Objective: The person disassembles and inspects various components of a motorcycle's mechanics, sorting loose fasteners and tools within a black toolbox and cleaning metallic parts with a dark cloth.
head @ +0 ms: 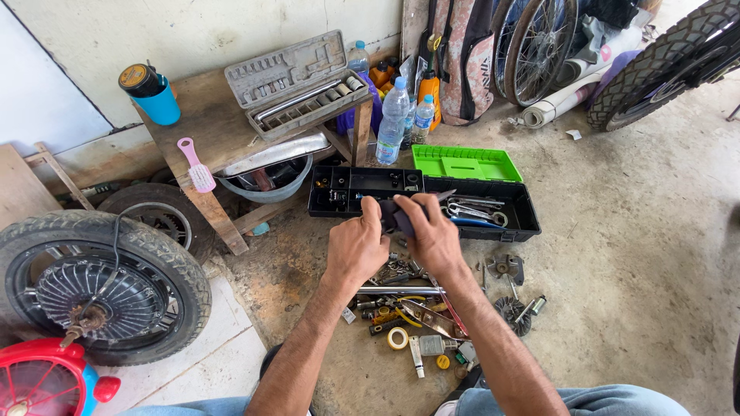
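Both my hands meet over the floor just in front of a black toolbox (509, 223). My left hand (355, 245) and my right hand (433, 235) are closed together on a small dark hand tool (398, 216), seemingly pliers with dark handles. A pointed metal tip (445, 195) sticks out past my right hand toward the toolbox. Below my wrists lies a scatter of small parts and tools (416, 308) on the concrete: a metal rod, screwdrivers, a roll of tape, small round pieces.
The toolbox's green lid tray (465, 163) lies open behind it, with wrenches (472, 209) inside. A wooden bench (208, 123) carries a grey socket set (297, 81) and a blue cup (160, 104). Tyres (100, 277) lie at left, water bottles (393, 119) behind, wheels (663, 65) at top right.
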